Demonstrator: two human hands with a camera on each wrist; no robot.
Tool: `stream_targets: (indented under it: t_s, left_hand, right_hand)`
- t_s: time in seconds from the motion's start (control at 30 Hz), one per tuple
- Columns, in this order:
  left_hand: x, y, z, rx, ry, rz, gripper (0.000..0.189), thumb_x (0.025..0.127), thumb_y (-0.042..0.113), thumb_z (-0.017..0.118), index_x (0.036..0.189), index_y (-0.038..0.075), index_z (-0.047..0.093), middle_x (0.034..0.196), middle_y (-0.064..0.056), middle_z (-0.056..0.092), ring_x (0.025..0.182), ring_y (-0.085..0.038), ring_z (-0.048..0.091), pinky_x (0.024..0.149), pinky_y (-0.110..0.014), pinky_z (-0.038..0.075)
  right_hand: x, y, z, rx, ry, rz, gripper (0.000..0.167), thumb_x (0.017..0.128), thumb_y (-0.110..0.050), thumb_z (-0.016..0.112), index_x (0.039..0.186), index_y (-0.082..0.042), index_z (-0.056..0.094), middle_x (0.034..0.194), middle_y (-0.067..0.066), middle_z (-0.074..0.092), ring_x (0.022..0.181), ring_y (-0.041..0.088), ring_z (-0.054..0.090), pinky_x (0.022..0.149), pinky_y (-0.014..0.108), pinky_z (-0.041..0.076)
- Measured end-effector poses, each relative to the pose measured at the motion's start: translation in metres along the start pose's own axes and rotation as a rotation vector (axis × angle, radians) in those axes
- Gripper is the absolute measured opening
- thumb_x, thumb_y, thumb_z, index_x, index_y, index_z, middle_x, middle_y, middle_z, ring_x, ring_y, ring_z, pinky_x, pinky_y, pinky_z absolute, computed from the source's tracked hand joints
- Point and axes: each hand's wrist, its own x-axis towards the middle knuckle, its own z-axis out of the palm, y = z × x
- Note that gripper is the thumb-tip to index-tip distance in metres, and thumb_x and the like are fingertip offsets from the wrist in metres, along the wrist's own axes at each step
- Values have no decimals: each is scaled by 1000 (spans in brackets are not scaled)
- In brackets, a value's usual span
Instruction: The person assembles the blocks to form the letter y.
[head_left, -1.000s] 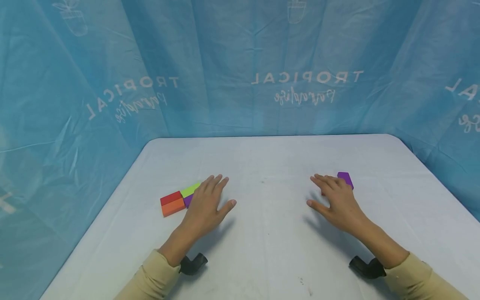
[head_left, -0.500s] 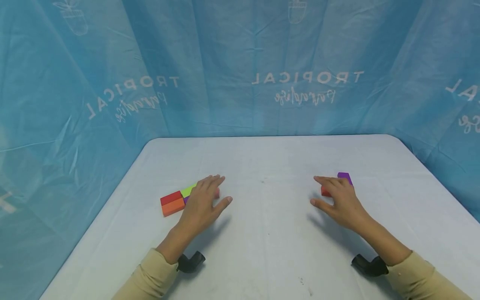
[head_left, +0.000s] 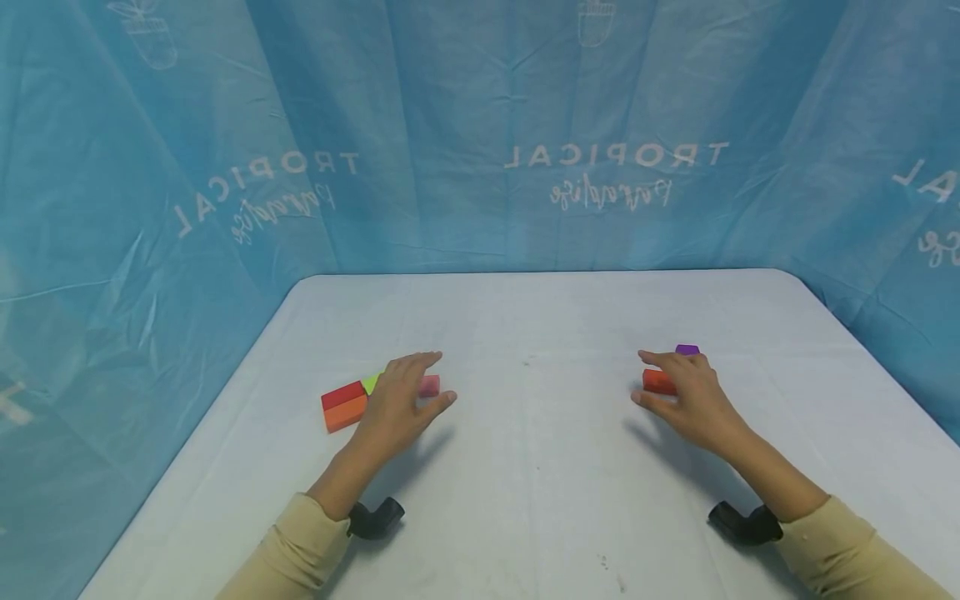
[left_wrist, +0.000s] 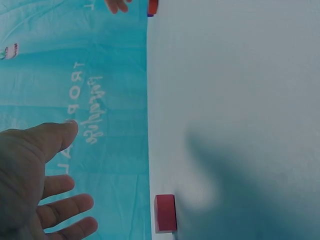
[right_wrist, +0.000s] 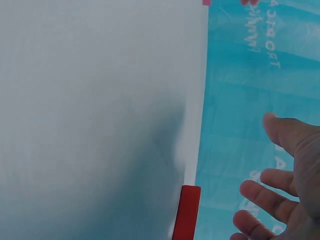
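My left hand hovers with spread fingers over a group of coloured blocks on the left. A red block, an orange block, a lime green block and a pink block show around it; the hand hides part of the group. On the right, my right hand hangs above the table, thumb and fingers apart. An orange-red block shows between its thumb and fingers, and a purple block peeks out behind the knuckles. Both palms show nothing held in the wrist views.
A white-covered table spans the space between the hands. Blue printed curtains hang along its back and sides. Black wrist mounts sit under both cuffs.
Both hands have drifted outward, the left one leftward and the right one rightward. More of the pink block and the orange-red block shows now. The blocks have stayed in place.
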Motion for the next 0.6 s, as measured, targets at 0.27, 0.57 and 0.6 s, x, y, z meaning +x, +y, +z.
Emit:
stream_targets:
  t_s: [0.27, 0.57, 0.6]
  left_hand:
    - [3, -6, 0, -62, 1, -21, 61, 82, 35, 71, 136, 15, 49, 137, -8, 52, 129, -28, 44, 100, -51, 42]
    - [6, -12, -4, -122, -34, -86, 59, 83, 33, 71, 135, 16, 51, 135, -9, 54, 125, -28, 47, 96, -48, 46]
    - [7, -12, -4, -126, -40, -95, 59, 83, 33, 71, 135, 16, 51, 135, -9, 54, 125, -28, 46, 96, -48, 46]
  right_hand:
    - [1, 8, -3, 16, -24, 65, 60, 83, -31, 71, 133, -6, 51, 129, 20, 56, 115, 40, 38, 83, 54, 45]
    - [1, 17, -8, 13, -59, 133, 60, 84, -33, 70, 134, -7, 50, 127, 21, 56, 110, 38, 39, 76, 47, 47]
    - [1, 18, -8, 13, -59, 138, 60, 83, -32, 70, 134, -7, 51, 126, 21, 56, 109, 37, 39, 75, 44, 47]
